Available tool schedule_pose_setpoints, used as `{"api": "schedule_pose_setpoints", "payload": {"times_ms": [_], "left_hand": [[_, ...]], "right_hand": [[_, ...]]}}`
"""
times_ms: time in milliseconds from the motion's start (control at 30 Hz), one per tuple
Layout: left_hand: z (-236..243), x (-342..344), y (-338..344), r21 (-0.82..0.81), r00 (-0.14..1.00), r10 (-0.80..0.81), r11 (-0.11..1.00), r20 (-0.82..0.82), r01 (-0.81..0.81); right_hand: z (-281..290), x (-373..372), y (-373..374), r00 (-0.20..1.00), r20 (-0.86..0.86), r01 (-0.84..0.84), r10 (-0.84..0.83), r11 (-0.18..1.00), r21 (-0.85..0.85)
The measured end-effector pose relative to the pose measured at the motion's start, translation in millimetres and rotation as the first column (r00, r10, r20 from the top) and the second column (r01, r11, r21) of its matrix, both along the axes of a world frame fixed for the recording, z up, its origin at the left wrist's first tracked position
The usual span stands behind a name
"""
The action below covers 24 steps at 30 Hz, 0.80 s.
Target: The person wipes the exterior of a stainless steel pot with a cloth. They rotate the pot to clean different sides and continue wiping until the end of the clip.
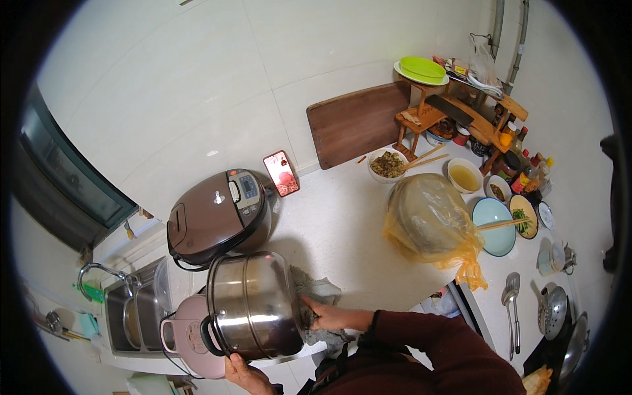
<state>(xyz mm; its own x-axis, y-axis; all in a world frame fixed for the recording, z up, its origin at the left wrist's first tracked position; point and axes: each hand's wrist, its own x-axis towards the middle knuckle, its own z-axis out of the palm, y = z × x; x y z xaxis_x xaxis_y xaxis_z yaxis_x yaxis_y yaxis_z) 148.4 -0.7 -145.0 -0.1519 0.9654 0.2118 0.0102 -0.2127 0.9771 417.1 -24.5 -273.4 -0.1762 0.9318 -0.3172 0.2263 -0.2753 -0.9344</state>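
Note:
A large shiny steel pot [251,306] with banded sides and a dark loop handle is tilted over the near edge of the counter. My left hand [245,374] grips the pot low by the handle, its fingers partly hidden beneath. At the pot's right end, my right hand [329,315] is closed on a crumpled grey cloth [321,289], which lies against the steel. Just left of the pot, and partly covered by it, is a pink round appliance [192,334] with a handle.
Behind the pot stands a brown rice cooker [214,214]; a phone [282,173] leans on the wall. To the right are a bag-covered round vessel [431,217], a blue bowl [494,227] with chopsticks and several food bowls. The sink [122,316] is at far left.

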Motion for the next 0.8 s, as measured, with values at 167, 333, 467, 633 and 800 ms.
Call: {"api": "schedule_pose_setpoints", "payload": {"times_ms": [167,333,467,633,800], "left_hand": [[12.1,-4.4,3.3,0.000,0.998,-0.058,0.998,0.023,0.058],[28.5,4.9,-2.1,0.000,0.996,-0.085,0.996,-0.028,0.085],[48.2,17.9,-3.5,-0.059,0.964,-0.192,0.981,-0.182,0.184],[64.4,41.4,-2.1,-0.016,0.912,-0.189,0.980,-0.365,0.197],[70.1,51.8,2.1,-0.010,0.898,-0.175,0.982,-0.403,0.187]], "right_hand": [[-29.7,32.0,44.7,0.992,0.017,0.125,-0.124,0.989,-0.084],[-12.1,124.7,54.5,0.795,-0.124,0.606,-0.594,0.789,0.102],[40.5,155.1,48.0,0.722,-0.127,0.688,-0.680,0.687,0.234],[159.0,107.2,-4.0,0.847,-0.312,0.518,-0.430,0.798,0.306],[213.7,34.4,-2.5,0.904,0.317,-0.041,-0.287,0.680,0.732]]}}
